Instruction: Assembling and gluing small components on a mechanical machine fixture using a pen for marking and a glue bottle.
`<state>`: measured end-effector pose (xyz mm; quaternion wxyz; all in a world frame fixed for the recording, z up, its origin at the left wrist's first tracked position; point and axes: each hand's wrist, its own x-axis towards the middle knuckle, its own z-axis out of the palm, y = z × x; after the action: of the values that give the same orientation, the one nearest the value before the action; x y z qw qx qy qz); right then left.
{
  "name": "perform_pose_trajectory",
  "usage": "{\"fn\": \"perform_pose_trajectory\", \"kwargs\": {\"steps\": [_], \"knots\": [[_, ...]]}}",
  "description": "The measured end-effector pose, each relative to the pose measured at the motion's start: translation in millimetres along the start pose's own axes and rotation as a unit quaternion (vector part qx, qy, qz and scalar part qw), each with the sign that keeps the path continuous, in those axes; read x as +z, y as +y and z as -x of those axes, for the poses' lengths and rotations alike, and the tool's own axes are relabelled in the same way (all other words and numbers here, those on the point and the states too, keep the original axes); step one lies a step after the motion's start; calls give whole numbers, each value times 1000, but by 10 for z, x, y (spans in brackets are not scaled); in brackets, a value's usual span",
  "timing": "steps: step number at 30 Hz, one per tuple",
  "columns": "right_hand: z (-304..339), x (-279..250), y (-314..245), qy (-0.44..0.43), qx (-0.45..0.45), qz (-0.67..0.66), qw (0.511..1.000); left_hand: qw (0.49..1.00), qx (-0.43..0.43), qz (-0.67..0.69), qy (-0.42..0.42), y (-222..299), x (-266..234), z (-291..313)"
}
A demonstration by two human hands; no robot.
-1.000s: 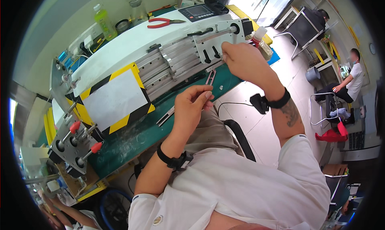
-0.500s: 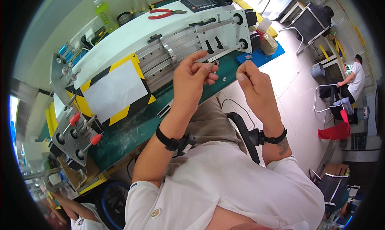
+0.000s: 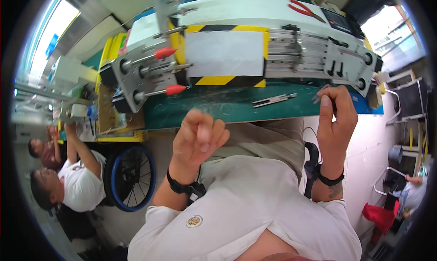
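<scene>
Left fingers (image 3: 219,130) seem released; right fingers (image 3: 325,109), I cannot tell; their leftward sweep could knock the metal strip (image 3: 274,99) off.

Slim metal bar (image 3: 274,100): I see it silver with dark lengthwise stripes and a paler middle, its far tip narrower; it lies flat on the green mat (image 3: 218,107), slightly slanted, the right end farther from the wearer.
Bar's place: in my view it is near the mat's front edge and just left of the right hand (image 3: 337,120), apart from it.
Small greyish-pink piece (image 3: 316,97): I find it at that hand's thumb tip, partly hidden and blurred; I can't tell whether it is pinched or lies behind.
</scene>
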<state>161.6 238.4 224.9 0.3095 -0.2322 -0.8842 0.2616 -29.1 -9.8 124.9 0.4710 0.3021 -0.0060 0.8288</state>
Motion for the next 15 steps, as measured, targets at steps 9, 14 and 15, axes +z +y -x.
{"fn": "perform_pose_trajectory", "kwargs": {"steps": [9,14,15], "knots": [[-429,1529,-905,-119,-340,-30,932,942,4,-142,304,131,453,181],[-733,1649,-900,-90,-352,-28,931,904,9,-235,357,220,434,-55],[-764,1650,-841,-66,-357,-22,932,886,2,-279,371,248,426,-122]]}}
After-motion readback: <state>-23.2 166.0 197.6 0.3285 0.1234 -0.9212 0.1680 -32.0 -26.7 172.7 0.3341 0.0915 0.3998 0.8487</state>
